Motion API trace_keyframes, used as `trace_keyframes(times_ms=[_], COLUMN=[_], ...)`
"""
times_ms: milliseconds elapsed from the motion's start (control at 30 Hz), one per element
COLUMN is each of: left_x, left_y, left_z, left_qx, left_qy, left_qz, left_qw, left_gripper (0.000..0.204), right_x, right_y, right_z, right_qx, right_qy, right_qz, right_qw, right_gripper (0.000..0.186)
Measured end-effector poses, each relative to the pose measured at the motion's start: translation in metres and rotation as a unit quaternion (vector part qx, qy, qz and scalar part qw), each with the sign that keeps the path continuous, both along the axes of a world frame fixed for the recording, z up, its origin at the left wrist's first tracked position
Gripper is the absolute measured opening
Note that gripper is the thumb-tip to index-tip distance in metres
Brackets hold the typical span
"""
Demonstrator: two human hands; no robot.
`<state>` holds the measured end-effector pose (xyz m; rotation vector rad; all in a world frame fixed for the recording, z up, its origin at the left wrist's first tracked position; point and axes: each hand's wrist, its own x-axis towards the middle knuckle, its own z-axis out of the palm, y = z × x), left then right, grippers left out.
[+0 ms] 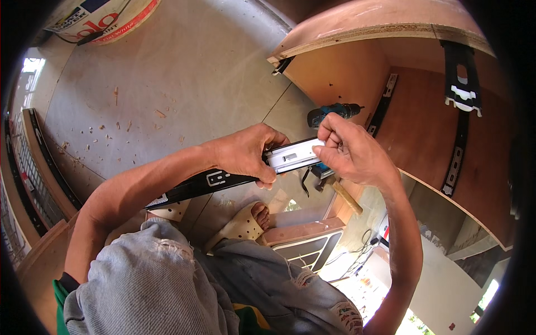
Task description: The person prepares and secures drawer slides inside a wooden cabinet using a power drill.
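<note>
A long black drawer slide (229, 180) with a bright metal inner section (293, 157) lies across in front of me, above my knees. My left hand (245, 153) wraps round its middle, thumb on the near edge and fingers over the far one. At its right end my right hand (352, 149) pinches the bright metal section between thumb and bent fingers. Just beyond that hand, a blue and black cordless drill (333, 114) is partly hidden. A hammer with a wooden handle (347, 196) lies below the right hand, its head partly covered.
A wooden cabinet (357, 72) stands at the right, with black slides (459, 151) fixed to its panels. Drawer parts with slides (53, 159) stand at the left. A paint bucket (106, 22) is at the far left. Wood chips (160, 113) litter the floor. Cables (357, 254) lie at the lower right.
</note>
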<state>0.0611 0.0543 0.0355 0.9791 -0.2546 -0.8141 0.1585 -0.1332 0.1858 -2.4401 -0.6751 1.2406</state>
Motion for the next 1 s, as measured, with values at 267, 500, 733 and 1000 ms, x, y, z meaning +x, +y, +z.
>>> trace_keyframes(times_ms=[267,500,733,1000], left_x=[-0.007,-0.018,-0.033,-0.042], left_y=[-0.005,-0.003,-0.003,0.002], left_z=[-0.003,-0.012,-0.02,-0.025], left_qx=[-0.019,-0.126,-0.138,-0.129], left_qy=[-0.003,0.078,0.17,0.223], left_qz=[-0.019,-0.012,-0.037,-0.064], left_qw=[1.0,0.989,0.975,0.964], left_gripper=[0.051,0.05,0.054,0.059], right_x=[0.004,-0.005,-0.011,-0.015], right_y=[0.009,0.009,0.011,0.022], right_z=[0.006,-0.001,-0.011,-0.02], right_qx=[-0.082,-0.083,-0.138,-0.18], right_qy=[0.027,0.017,0.047,0.09], right_qz=[0.093,0.119,0.153,0.167], right_qw=[0.992,0.989,0.977,0.965], right_gripper=[0.032,0.032,0.038,0.038])
